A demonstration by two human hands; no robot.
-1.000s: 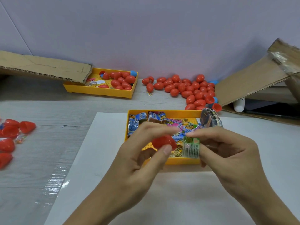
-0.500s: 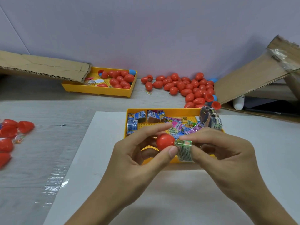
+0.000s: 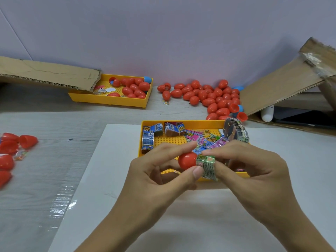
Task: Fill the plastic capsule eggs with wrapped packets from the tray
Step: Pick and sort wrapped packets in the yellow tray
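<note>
- Left hand (image 3: 156, 177) pinches a red capsule half (image 3: 187, 160) between thumb below and forefinger above, open mouth facing the other hand.
- Right hand (image 3: 249, 171) grips a green-printed wrapped packet (image 3: 207, 167) with fingertips; its near end touches the capsule's mouth. How far it is inside, cannot tell.
- Step in hand, as judged: stuffing one packet into one half-shell; shell not yet closed.
- Next move likely calls for pushing the packet fully in, perhaps squeezing or folding it, since it looks about as wide as the opening; then fetching a mating half.
- Directly behind both hands: yellow tray (image 3: 181, 122) on a white sheet (image 3: 112, 179), holding more packets, blue ones (image 3: 152, 130) beyond the left hand, pink and mixed ones beyond the right.
- Farther beyond the right hand: a heap of red eggs (image 3: 211, 97) on the worktop (image 3: 36, 179).
- Farther beyond the left hand: a second yellow tray (image 3: 109, 100) with eggs, partly under cardboard (image 3: 47, 73).
- Well out to the left of the left hand: loose red halves (image 3: 11, 148).
</note>
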